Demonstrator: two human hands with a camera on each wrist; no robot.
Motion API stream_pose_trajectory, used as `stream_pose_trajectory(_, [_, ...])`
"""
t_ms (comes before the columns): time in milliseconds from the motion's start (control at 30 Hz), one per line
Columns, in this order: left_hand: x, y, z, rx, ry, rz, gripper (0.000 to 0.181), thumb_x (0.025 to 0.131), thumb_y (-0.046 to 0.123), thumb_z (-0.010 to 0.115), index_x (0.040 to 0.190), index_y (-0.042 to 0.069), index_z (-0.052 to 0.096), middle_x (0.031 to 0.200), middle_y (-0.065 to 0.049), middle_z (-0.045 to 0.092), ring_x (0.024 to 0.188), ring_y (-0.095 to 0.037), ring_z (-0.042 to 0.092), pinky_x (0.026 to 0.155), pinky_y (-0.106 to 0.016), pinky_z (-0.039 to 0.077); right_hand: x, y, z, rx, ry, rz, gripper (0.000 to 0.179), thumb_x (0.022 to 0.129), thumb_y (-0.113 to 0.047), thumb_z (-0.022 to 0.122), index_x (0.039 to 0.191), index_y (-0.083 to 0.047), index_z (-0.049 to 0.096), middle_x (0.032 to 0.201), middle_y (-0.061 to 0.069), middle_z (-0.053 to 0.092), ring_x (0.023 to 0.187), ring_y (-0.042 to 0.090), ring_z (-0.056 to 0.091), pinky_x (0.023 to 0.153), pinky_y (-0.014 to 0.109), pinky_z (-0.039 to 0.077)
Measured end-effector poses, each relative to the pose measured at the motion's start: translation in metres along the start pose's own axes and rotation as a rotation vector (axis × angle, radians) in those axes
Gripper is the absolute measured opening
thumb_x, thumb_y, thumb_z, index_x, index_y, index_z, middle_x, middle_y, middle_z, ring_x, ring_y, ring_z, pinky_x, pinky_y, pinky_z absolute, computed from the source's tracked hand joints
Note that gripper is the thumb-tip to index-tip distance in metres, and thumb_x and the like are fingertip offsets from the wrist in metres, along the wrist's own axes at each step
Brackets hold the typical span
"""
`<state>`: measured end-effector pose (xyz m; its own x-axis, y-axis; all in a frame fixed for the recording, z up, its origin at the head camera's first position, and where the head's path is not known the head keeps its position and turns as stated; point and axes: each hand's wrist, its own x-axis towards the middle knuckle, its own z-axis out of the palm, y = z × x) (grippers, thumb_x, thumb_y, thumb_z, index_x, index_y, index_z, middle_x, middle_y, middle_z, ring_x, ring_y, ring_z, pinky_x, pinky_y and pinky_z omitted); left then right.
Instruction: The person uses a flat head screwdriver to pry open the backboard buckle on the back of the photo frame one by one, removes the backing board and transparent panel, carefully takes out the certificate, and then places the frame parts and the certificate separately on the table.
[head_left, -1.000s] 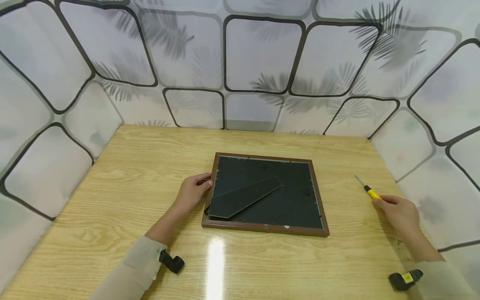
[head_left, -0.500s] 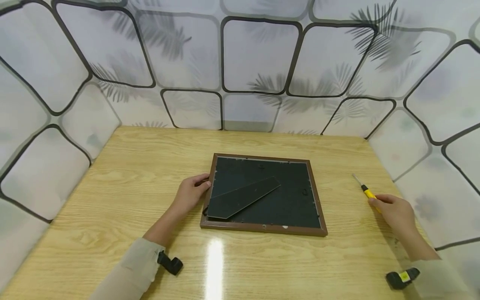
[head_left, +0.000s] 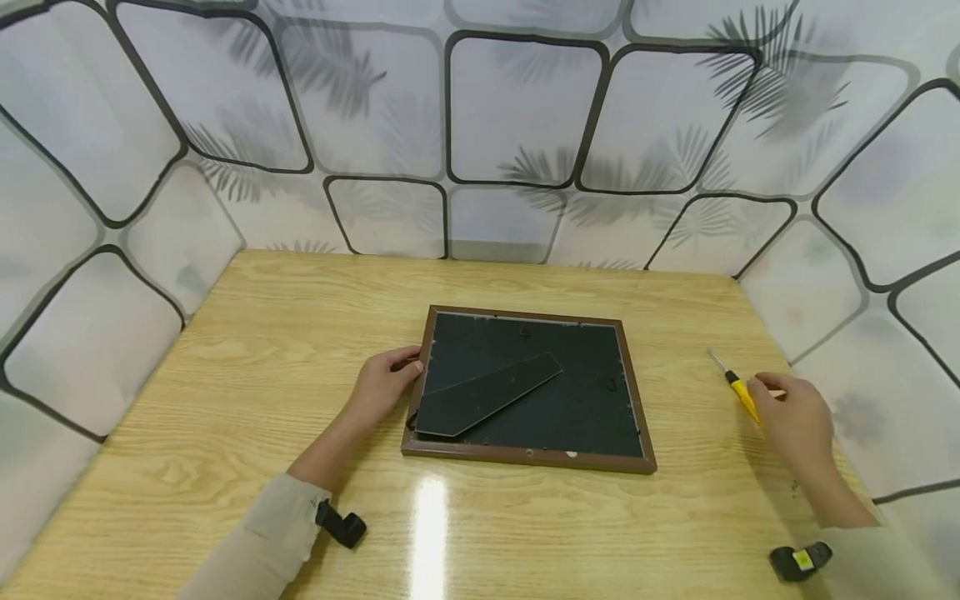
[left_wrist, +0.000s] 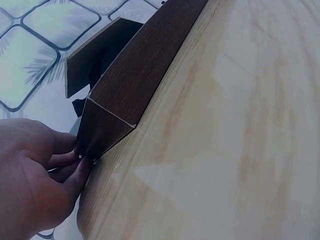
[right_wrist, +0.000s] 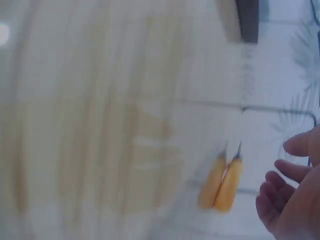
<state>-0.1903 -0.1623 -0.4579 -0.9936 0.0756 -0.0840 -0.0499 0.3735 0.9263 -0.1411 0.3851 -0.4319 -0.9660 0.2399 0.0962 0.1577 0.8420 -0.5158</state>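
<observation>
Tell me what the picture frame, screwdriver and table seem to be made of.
Picture frame: probably wood or wood-look, satin brown; faint grain shows.

Screwdriver: handle likely smooth plastic, evenly yellow; shaft likely metal, thin and grey.

Table: glossy wood or laminate; grain shows, light reflects brightly.

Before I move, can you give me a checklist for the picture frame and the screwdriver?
1. Brown, wood-grained rectangular picture frame lying back side up: ok.
2. Left hand touching its left edge: ok.
3. Right hand holding the yellow-handled, metal-tipped screwdriver: not ok; the right wrist view shows them apart.
4. Long, black, tapered stand flat against the back: not ok; its wide end is raised.
5. Edges of the flat black backing unfastened: cannot tell; details too small.
</observation>
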Motion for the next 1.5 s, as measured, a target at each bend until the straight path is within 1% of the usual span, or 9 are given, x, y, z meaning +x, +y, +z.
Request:
stream_pose_trajectory(100, [0.000, 0.001, 0.000, 0.000, 0.003, -0.007, 0.040, 0.103, 0.015, 0.056, 0.142, 0.002, 0.057, 0.133, -0.018, 0.065, 0.121, -0.030, 0.061, 0.103, -0.045, 0.051, -0.005, -0.024, 0.007, 0.065, -0.036, -0.114, 0.051, 0.107, -0.037, 0.048, 0.136, 0.004, 0.059, 0.126, 0.026, 0.059, 0.103, 0.032, 0.054, 0.064, 0.023, 0.044])
stream_pose_trajectory(200, [0.000, 0.001, 0.000, 0.003, 0.002, -0.003, 0.040, 0.104, 0.015, 0.056, 0.142, 0.002, 0.057, 0.132, -0.019, 0.065, 0.121, -0.030, 0.061, 0.103, -0.044, 0.051, -0.009, -0.048, 0.018, 0.121, -0.105, -0.165, 0.055, 0.106, -0.040, 0.048, 0.139, 0.003, 0.056, 0.129, 0.025, 0.058, 0.110, 0.034, 0.054, 0.071, 0.020, 0.046])
stream_pose_trajectory(300, [0.000, 0.002, 0.000, -0.002, 0.002, -0.005, 0.040, 0.104, 0.015, 0.056, 0.142, 0.003, 0.057, 0.132, -0.018, 0.065, 0.121, -0.030, 0.061, 0.103, -0.044, 0.051, -0.007, -0.068, 0.030, 0.154, -0.160, -0.184, 0.058, 0.106, -0.043, 0.049, 0.142, 0.002, 0.053, 0.132, 0.026, 0.059, 0.116, 0.041, 0.057, 0.080, 0.032, 0.056])
stream_pose_trajectory(367, [0.000, 0.002, 0.000, 0.002, 0.001, -0.003, 0.041, 0.104, 0.015, 0.056, 0.142, 0.002, 0.056, 0.133, -0.019, 0.064, 0.121, -0.031, 0.061, 0.103, -0.044, 0.051, -0.005, -0.078, 0.038, 0.182, -0.204, -0.167, 0.062, 0.105, -0.045, 0.049, 0.145, 0.002, 0.050, 0.136, 0.028, 0.057, 0.120, 0.044, 0.057, 0.087, 0.046, 0.057])
stream_pose_trajectory(433, [-0.001, 0.002, 0.001, 0.001, 0.002, -0.006, 0.041, 0.104, 0.015, 0.056, 0.142, 0.002, 0.056, 0.133, -0.019, 0.064, 0.121, -0.030, 0.062, 0.103, -0.044, 0.051, -0.003, -0.086, 0.044, 0.208, -0.248, -0.149, 0.064, 0.105, -0.045, 0.050, 0.148, 0.002, 0.047, 0.141, 0.028, 0.055, 0.124, 0.046, 0.056, 0.093, 0.056, 0.054])
stream_pose_trajectory(567, [-0.001, 0.001, 0.001, 0.003, 0.001, -0.008, 0.041, 0.103, 0.015, 0.056, 0.142, 0.002, 0.056, 0.134, -0.019, 0.064, 0.121, -0.030, 0.062, 0.103, -0.044, 0.051, 0.000, -0.097, 0.054, 0.262, -0.310, -0.099, 0.067, 0.104, -0.046, 0.051, 0.151, 0.001, 0.042, 0.146, 0.027, 0.051, 0.128, 0.044, 0.054, 0.099, 0.057, 0.051])
stream_pose_trajectory(800, [-0.001, 0.002, 0.001, -0.005, 0.011, -0.014, 0.041, 0.103, 0.014, 0.057, 0.142, 0.003, 0.057, 0.135, -0.018, 0.063, 0.125, -0.031, 0.060, 0.105, -0.045, 0.050, -0.002, -0.108, 0.064, 0.289, -0.311, -0.069, 0.065, 0.103, -0.047, 0.054, 0.148, -0.001, 0.048, 0.142, 0.026, 0.055, 0.128, 0.042, 0.056, 0.100, 0.055, 0.051])
stream_pose_trajectory(1100, [-0.005, -0.001, -0.004, -0.022, 0.011, -0.024, 0.042, 0.102, 0.016, 0.059, 0.142, 0.003, 0.057, 0.137, -0.018, 0.062, 0.128, -0.031, 0.058, 0.107, -0.046, 0.049, -0.001, -0.118, 0.068, 0.347, -0.306, -0.026, 0.061, 0.103, -0.041, 0.056, 0.147, -0.001, 0.049, 0.146, 0.026, 0.052, 0.132, 0.041, 0.053, 0.105, 0.054, 0.048])
stream_pose_trajectory(1500, [-0.008, -0.007, -0.019, -0.032, 0.013, -0.063, 0.043, 0.103, 0.017, 0.059, 0.143, 0.004, 0.056, 0.141, -0.018, 0.060, 0.133, -0.031, 0.054, 0.109, -0.046, 0.047, 0.005, -0.130, 0.076, 0.342, -0.319, -0.058, 0.056, 0.103, -0.037, 0.057, 0.147, -0.001, 0.051, 0.141, 0.025, 0.057, 0.127, 0.040, 0.057, 0.100, 0.051, 0.053])
